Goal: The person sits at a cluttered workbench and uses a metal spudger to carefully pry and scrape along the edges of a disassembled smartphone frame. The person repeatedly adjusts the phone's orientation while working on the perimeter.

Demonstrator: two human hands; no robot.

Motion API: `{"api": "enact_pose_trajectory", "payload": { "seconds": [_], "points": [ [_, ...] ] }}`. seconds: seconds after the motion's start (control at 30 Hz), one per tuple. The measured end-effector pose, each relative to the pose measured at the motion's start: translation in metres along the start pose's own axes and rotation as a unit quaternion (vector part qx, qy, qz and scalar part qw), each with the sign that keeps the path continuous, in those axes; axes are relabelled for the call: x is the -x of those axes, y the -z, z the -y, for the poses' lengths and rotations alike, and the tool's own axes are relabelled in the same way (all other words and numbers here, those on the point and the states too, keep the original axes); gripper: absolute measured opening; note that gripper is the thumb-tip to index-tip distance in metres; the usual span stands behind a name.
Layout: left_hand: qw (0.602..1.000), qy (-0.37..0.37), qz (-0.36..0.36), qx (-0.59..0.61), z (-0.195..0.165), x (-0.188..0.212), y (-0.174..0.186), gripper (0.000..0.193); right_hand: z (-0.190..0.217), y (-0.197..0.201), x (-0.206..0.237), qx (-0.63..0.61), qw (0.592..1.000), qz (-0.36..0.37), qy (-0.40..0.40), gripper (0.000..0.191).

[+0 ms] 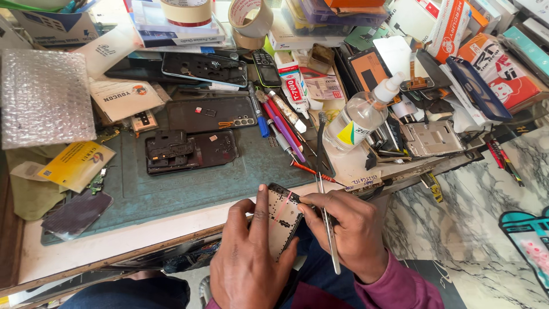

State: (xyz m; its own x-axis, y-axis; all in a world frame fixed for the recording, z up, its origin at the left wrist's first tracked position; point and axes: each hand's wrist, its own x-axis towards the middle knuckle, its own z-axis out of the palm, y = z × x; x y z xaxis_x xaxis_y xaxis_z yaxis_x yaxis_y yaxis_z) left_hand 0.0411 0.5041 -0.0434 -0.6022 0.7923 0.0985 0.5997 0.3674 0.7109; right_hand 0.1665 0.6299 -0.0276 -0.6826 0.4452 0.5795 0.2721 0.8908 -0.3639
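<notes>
- Fingers [264,201] of my left hand [249,252] are wrapped around a phone frame [282,220], thumb up its left edge, holding it tilted just below the worktop [114,243] edge.
- My right hand [349,232] is clenched on tweezers [326,212]; its fingertips touch the frame's top right corner, and the tweezers run along the hand, one end up over the worktop, the other down toward my lap.
- I see the frame between both hands, over my knees, off the worktop.
- On the green mat [189,189] lie two opened phones [189,150], one above the other, well apart from my hands.
- A clear bottle [360,117] with a white nozzle lies tilted on the clutter just above my right hand.
- Pens and screwdrivers [283,123] lie fanned between the phones and the bottle.
- A sheet of bubble wrap [46,97] sits at the far left, tape rolls [217,14] at the back.
</notes>
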Motion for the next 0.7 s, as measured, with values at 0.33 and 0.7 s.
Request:
{"api": "enact_pose_trajectory", "payload": {
  "seconds": [0.33,0.7],
  "points": [
    [0.998,-0.046,-0.035,-0.004,0.004,0.003,-0.011,0.105,0.009,-0.008,-0.005,0.051,0.994,0.055,-0.081,0.016],
    [1.0,-0.01,0.012,0.022,-0.001,0.002,0.001,0.11,-0.019,-0.001,-0.002,-0.01,0.993,0.053,-0.105,0.014]
  ]
}}
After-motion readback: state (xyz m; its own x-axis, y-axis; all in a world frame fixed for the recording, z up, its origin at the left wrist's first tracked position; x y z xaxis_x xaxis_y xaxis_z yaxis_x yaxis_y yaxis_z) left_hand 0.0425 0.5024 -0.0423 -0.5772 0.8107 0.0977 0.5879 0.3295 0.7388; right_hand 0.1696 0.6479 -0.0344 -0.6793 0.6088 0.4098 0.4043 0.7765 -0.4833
